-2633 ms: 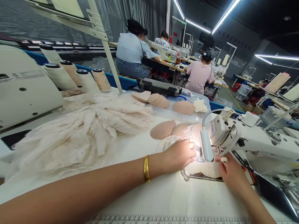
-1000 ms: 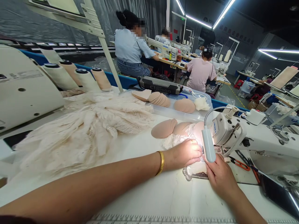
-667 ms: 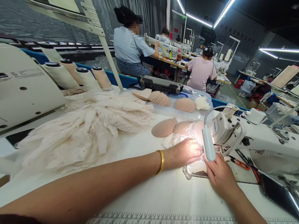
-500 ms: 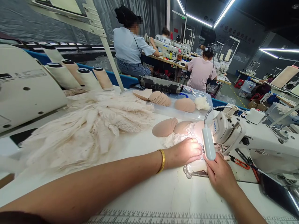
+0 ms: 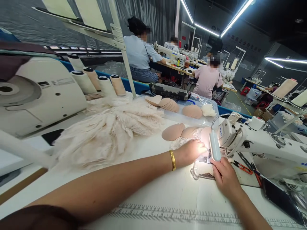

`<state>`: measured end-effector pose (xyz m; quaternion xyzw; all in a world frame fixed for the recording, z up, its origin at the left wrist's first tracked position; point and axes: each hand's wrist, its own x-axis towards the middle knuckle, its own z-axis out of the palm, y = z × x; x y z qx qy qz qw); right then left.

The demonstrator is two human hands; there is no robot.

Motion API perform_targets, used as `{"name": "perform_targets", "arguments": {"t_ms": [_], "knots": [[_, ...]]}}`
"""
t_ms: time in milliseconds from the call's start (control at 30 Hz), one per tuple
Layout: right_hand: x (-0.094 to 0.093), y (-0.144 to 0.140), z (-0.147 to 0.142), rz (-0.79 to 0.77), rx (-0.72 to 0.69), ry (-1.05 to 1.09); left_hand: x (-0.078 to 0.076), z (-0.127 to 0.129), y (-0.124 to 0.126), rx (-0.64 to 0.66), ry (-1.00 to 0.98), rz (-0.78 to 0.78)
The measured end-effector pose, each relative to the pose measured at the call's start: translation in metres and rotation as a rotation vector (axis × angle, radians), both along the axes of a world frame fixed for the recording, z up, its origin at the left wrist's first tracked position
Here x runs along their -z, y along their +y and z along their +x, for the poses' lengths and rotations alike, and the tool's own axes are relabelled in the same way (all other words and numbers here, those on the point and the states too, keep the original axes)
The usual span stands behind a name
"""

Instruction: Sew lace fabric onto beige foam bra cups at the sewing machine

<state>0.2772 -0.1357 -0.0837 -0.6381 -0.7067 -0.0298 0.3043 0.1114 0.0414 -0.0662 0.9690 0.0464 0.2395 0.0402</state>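
My left hand (image 5: 193,151), with a gold bangle at the wrist, is closed on the edge of a white lace piece (image 5: 180,142) left of the sewing machine's (image 5: 266,137) needle area. Pinkish-beige foam cups (image 5: 173,132) lie against the lace just beyond the hand. My right hand (image 5: 225,172) is at the near side of the needle area, thumb and fingers drawn together. A small lit lamp (image 5: 215,147) on a bendy neck hides its fingertips and the needle, so what they hold cannot be seen.
Cream lace fabric (image 5: 107,134) is heaped on the left. Behind, a clear plastic tray (image 5: 211,119) bears more foam cups. Orange-handled snips (image 5: 243,166) and a dark phone (image 5: 280,198) lie at the right. Thread cones (image 5: 105,85) stand at the back left; co-workers sit beyond.
The view has shifted left, showing more of the left machine. My left hand has drawn its fingers in and lifted slightly, uncovering the spot beside the needle area. My right hand stays put.
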Motion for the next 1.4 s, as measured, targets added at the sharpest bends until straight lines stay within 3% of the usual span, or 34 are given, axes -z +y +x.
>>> {"name": "perform_targets", "arguments": {"t_ms": [67,133,233,300,367,400,467,533,600,800,900,1100,1200,1400], "knots": [[-0.005,-0.003,-0.007,-0.099,0.011,0.22,-0.003,-0.012,0.0,0.029,0.011,-0.039],[-0.012,-0.003,-0.019,-0.254,0.025,0.576,-0.008,-0.032,-0.01,0.089,-0.02,-0.126],[-0.019,0.004,-0.044,-0.367,0.03,1.099,-0.014,-0.069,-0.049,0.183,-0.113,-0.435],[-0.021,0.008,-0.061,-0.32,0.048,1.284,-0.014,-0.088,-0.082,0.172,-0.074,-0.862],[-0.02,0.006,-0.079,-0.236,0.084,1.343,-0.012,-0.098,-0.109,0.116,0.012,-1.549],[-0.018,0.002,-0.087,-0.199,0.091,1.345,-0.011,-0.099,-0.118,0.06,-0.037,-1.84],[-0.014,-0.011,-0.101,-0.15,0.094,1.318,-0.011,-0.098,-0.123,-0.038,-0.314,-2.168],[-0.009,-0.026,-0.111,-0.134,0.089,1.291,-0.014,-0.094,-0.117,-0.124,-0.626,-2.199],[-0.005,-0.037,-0.115,-0.137,0.091,1.299,-0.017,-0.092,-0.109,-0.161,-0.74,-2.175],[0.001,-0.037,-0.108,-0.06,0.178,1.41,-0.016,-0.087,-0.111,-0.016,-0.81,-2.344],[0.002,-0.035,-0.109,-0.048,0.224,1.398,-0.014,-0.084,-0.116,0.04,-0.85,-2.341],[-0.004,-0.036,-0.115,-0.059,0.151,1.466,-0.014,-0.081,-0.117,-0.145,-0.872,-2.184],[-0.006,-0.034,-0.11,-0.045,0.176,1.505,-0.015,-0.082,-0.116,-0.215,-0.891,-2.2],[0.0,-0.032,-0.108,-0.009,0.19,1.509,-0.021,-0.081,-0.112,-0.001,-0.854,-2.241]]}}
